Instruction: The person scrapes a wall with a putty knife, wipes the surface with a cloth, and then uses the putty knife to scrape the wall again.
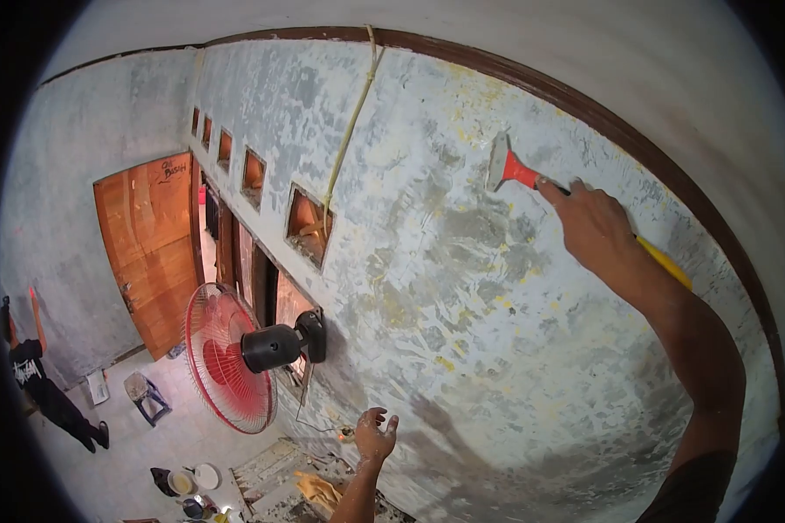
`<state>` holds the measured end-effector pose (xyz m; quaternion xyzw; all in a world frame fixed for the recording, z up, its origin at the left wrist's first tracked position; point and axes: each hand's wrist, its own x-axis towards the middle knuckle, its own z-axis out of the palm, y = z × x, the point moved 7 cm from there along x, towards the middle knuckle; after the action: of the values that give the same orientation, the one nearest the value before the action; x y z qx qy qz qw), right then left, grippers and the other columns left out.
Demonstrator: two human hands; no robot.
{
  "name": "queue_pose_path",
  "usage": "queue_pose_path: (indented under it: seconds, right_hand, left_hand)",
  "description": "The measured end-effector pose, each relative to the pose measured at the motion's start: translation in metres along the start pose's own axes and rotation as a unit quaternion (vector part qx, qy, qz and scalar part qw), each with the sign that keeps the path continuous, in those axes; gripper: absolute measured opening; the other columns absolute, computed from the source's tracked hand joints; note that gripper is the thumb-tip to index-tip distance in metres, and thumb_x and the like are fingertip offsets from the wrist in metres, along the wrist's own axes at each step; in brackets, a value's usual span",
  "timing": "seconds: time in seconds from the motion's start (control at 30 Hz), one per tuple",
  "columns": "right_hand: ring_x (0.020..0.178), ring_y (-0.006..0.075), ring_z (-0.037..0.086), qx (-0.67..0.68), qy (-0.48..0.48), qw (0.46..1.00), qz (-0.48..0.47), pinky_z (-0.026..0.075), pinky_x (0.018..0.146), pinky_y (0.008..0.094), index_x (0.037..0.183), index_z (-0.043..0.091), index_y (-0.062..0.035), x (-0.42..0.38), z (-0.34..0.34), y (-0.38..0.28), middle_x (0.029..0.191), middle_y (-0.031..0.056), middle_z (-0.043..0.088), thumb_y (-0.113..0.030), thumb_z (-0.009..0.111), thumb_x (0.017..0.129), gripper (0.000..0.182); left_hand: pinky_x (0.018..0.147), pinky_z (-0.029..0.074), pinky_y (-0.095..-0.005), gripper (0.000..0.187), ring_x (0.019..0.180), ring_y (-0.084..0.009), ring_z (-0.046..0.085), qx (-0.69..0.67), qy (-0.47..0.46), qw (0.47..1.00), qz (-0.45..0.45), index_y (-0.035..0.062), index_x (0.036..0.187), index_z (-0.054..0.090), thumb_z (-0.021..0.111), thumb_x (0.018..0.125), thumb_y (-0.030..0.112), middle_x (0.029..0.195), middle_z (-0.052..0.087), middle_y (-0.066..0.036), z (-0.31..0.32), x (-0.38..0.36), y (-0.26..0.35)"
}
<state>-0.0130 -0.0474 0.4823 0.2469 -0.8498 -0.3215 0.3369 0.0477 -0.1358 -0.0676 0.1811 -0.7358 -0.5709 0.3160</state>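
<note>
My right hand (595, 225) is closed around the handle of a wall scraper (520, 171) with a red neck and a wide flat blade. The blade lies against the upper part of a patchy grey-white wall (488, 305), close to yellowish flaked spots. A yellow length of handle shows behind my wrist. Lower down, my left hand (376, 436) holds nothing. Its fingers are loosely bent and apart, close to the wall and below the fan.
A red wall fan (227, 357) juts out left of my left hand. A pale cable (349, 131) runs down the wall past square vent holes. Tubs (181, 482) and a small stool (146, 397) stand on the floor. Another person (39, 375) works at the far left wall beside a wooden door (148, 248).
</note>
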Motion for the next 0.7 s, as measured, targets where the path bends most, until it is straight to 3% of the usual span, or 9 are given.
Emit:
queue_pose_path:
  seconds: [0.07, 0.13, 0.27, 0.5, 0.57, 0.6, 0.67, 0.7]
  right_hand:
    - [0.080, 0.0324, 0.065, -0.023, 0.025, 0.999, -0.034, 0.053, 0.074, 0.0410, 0.140, 0.044, -0.0155, 0.007, -0.008, -0.014, 0.094, 0.0158, 0.062, 0.002, 0.054, 0.083, 0.061]
    - [0.080, 0.0316, 0.065, -0.045, -0.002, 0.999, -0.028, 0.053, 0.073, 0.0403, 0.140, 0.045, -0.0153, 0.007, -0.018, -0.019, 0.093, 0.0152, 0.062, 0.002, 0.054, 0.083, 0.061]
    - [0.079, 0.0291, 0.065, -0.076, -0.011, 0.997, -0.025, 0.053, 0.072, 0.0386, 0.136, 0.052, -0.0146, 0.011, -0.032, -0.029, 0.088, 0.0143, 0.063, 0.000, 0.055, 0.083, 0.055]
    - [0.072, 0.0257, 0.063, -0.054, 0.002, 0.998, -0.039, 0.050, 0.067, 0.0383, 0.126, 0.062, -0.0149, 0.029, -0.043, -0.046, 0.079, 0.0101, 0.061, 0.000, 0.055, 0.081, 0.047]
    - [0.072, 0.0261, 0.063, -0.082, 0.168, 0.974, -0.126, 0.051, 0.067, 0.0358, 0.113, 0.066, -0.0113, 0.028, -0.053, -0.057, 0.075, 0.0101, 0.062, -0.001, 0.057, 0.080, 0.035]
    - [0.072, 0.0261, 0.063, -0.087, 0.163, 0.975, -0.124, 0.051, 0.067, 0.0358, 0.113, 0.066, -0.0113, 0.030, -0.052, -0.054, 0.075, 0.0101, 0.062, -0.001, 0.057, 0.080, 0.035]
    - [0.068, 0.0256, 0.060, -0.066, 0.254, 0.940, -0.216, 0.050, 0.067, 0.0359, 0.108, 0.068, -0.0122, 0.030, -0.066, -0.065, 0.073, 0.0090, 0.059, 0.000, 0.058, 0.077, 0.035]
    - [0.071, 0.0291, 0.061, -0.057, 0.243, 0.943, -0.220, 0.049, 0.068, 0.0395, 0.110, 0.067, -0.0124, 0.029, -0.072, -0.062, 0.074, 0.0116, 0.062, 0.001, 0.058, 0.076, 0.038]
  left_hand:
    - [0.068, 0.049, -0.0402, 0.030, 0.077, -0.0283, 0.062, -0.014, 0.000, 1.000, -0.019, 0.0063, 0.099, 0.062, 0.075, 0.078, 0.024, 0.083, 0.064, -0.011, 0.009, 0.009, -0.017]
    - [0.068, 0.050, -0.0401, 0.033, 0.075, -0.0284, 0.064, -0.006, -0.030, 0.992, -0.126, 0.0061, 0.099, 0.062, 0.076, 0.078, 0.027, 0.082, 0.066, -0.011, 0.021, 0.015, -0.044]
    - [0.069, 0.051, -0.0416, 0.037, 0.076, -0.0288, 0.066, 0.034, -0.049, 0.983, -0.173, 0.0064, 0.101, 0.062, 0.075, 0.078, 0.032, 0.081, 0.068, -0.009, 0.033, 0.029, -0.073]
    - [0.067, 0.051, -0.0415, 0.042, 0.074, -0.0297, 0.067, 0.002, -0.055, 0.984, -0.171, 0.0074, 0.106, 0.062, 0.076, 0.078, 0.035, 0.080, 0.070, -0.011, 0.055, 0.050, -0.091]
    - [0.065, 0.051, -0.0402, 0.045, 0.071, -0.0283, 0.067, -0.003, -0.046, 0.984, -0.172, 0.0076, 0.106, 0.062, 0.077, 0.076, 0.037, 0.080, 0.069, -0.011, 0.065, 0.051, -0.095]
    - [0.065, 0.051, -0.0402, 0.045, 0.071, -0.0283, 0.067, -0.005, -0.053, 0.984, -0.171, 0.0076, 0.106, 0.062, 0.077, 0.076, 0.037, 0.080, 0.069, -0.011, 0.071, 0.051, -0.096]
    - [0.064, 0.051, -0.0399, 0.046, 0.069, -0.0281, 0.066, -0.022, -0.039, 0.989, -0.140, 0.0068, 0.107, 0.061, 0.077, 0.076, 0.036, 0.079, 0.069, -0.011, 0.066, 0.054, -0.093]
    - [0.067, 0.051, -0.0405, 0.049, 0.073, -0.0282, 0.066, -0.017, -0.057, 0.988, -0.143, 0.0053, 0.111, 0.060, 0.077, 0.076, 0.034, 0.082, 0.069, -0.011, 0.058, 0.055, -0.083]
